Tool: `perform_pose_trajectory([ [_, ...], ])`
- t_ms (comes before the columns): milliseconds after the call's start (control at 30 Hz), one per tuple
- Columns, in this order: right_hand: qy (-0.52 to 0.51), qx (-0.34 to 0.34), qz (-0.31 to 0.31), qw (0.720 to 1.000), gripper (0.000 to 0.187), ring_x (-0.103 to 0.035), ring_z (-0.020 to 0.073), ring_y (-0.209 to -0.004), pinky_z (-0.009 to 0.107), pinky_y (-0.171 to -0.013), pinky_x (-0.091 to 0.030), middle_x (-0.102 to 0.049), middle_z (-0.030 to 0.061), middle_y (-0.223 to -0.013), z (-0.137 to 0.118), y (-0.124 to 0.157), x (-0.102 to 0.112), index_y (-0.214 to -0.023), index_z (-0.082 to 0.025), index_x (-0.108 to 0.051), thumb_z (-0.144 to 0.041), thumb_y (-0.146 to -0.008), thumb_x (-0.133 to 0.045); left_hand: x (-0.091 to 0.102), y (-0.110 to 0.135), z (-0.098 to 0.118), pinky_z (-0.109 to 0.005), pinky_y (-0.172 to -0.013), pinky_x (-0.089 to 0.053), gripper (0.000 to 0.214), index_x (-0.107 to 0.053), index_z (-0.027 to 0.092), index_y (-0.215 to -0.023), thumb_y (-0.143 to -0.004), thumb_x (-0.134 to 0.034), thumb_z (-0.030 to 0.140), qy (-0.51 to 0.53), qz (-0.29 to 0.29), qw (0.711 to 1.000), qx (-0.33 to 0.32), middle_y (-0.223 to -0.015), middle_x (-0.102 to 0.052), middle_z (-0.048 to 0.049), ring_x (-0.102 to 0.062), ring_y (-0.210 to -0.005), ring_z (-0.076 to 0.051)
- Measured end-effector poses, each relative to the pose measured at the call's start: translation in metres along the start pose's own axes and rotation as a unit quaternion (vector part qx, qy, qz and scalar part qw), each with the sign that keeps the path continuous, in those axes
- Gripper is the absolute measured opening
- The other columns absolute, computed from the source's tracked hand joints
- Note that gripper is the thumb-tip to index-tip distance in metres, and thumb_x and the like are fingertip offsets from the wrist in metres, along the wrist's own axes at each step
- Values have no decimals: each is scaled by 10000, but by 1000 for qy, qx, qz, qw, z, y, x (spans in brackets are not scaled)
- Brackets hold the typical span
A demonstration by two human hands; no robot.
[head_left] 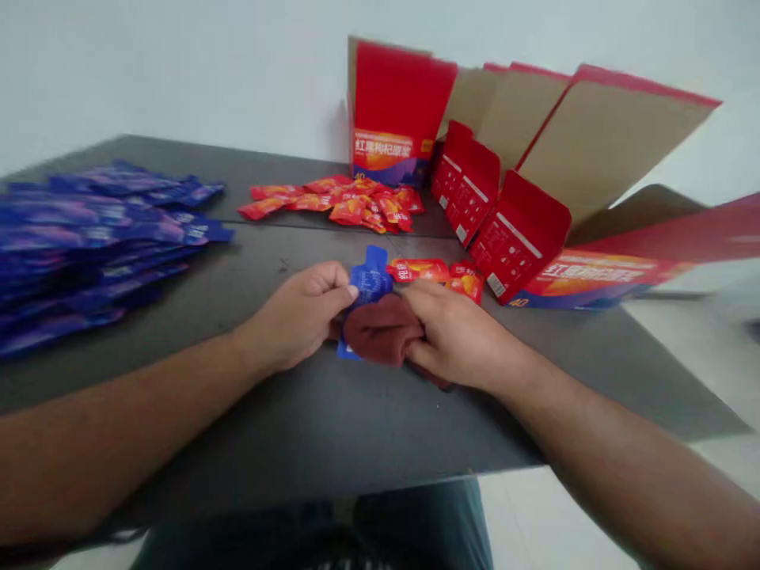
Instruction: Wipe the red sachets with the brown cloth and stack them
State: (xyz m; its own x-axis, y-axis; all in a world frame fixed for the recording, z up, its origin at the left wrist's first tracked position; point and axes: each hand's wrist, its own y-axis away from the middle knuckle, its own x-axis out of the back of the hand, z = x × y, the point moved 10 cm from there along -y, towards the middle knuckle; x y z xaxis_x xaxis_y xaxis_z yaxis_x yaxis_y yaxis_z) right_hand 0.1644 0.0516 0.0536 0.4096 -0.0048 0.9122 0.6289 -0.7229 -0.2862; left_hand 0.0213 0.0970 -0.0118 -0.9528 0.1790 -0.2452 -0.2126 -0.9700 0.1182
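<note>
1 camera (head-worn) looks forward and down across the dark table (332, 427).

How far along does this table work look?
Early, it seems. Done: the red cartons stand unfolded, and a few orange sachets lie apart from the main orange pile. In hand: the left hand pinches a blue sachet while the right hand holds a maroon cloth against it. Still left: the big blue sachet heap.
</note>
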Motion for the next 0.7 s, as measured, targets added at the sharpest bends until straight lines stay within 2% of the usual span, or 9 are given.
perform_pose_trajectory([
  [100, 7, -65, 74, 995, 189, -689, 284, -983, 393, -856, -532, -733, 111, -1037, 25, -2, 22, -1065, -163, -704, -203, -882, -679, -8, 3, -9, -214, -466, -479, 230, -522, 214, -769, -816, -745, 183, -25, -53, 998, 27, -587, -562, 57, -562, -485, -118],
  [233, -3, -127, 92, 988, 219, -702, 288, -1024, 399, -872, -527, -753, 109, -1093, 41, -1, 31, -1143, -183, -733, -271, -953, -670, -13, 6, -16, -224, -488, -496, 223, -541, 212, -794, -849, -757, 229, -48, -97, 994, 33, -618, -583, 54, -600, -507, -128],
  [333, -19, -97, 63, 993, 256, -696, 268, -1012, 389, -883, -521, -755, 82, -1075, 30, -2, 24, -1158, -200, -729, -207, -908, -676, -11, 5, -14, -219, -487, -486, 224, -535, 212, -792, -840, -754, 207, -40, -81, 996, 24, -624, -585, 51, -596, -512, -128],
  [467, -59, 8, -48, 997, 143, -669, 235, -946, 352, -825, -518, -713, 60, -996, 1, 1, -2, -981, -203, -675, -161, -844, -679, -5, 1, -5, -199, -496, -467, 230, -515, 204, -754, -814, -733, 160, -9, -36, 999, 8, -626, -563, 43, -559, -525, -108],
  [533, -63, 12, -70, 995, 126, -666, 231, -935, 345, -805, -517, -711, 61, -992, 0, 2, -6, -964, -204, -668, -160, -847, -681, -4, 0, -4, -200, -506, -472, 224, -516, 203, -747, -816, -724, 157, -8, -35, 999, 8, -639, -569, 37, -561, -538, -108],
  [700, -17, -105, 58, 993, 249, -700, 274, -1046, 397, -908, -531, -768, 92, -1113, 32, -3, 22, -1157, -201, -728, -200, -913, -680, -7, 2, -13, -204, -468, -441, 219, -533, 215, -769, -831, -741, 186, -50, -77, 996, 23, -594, -520, 56, -536, -479, -113],
])
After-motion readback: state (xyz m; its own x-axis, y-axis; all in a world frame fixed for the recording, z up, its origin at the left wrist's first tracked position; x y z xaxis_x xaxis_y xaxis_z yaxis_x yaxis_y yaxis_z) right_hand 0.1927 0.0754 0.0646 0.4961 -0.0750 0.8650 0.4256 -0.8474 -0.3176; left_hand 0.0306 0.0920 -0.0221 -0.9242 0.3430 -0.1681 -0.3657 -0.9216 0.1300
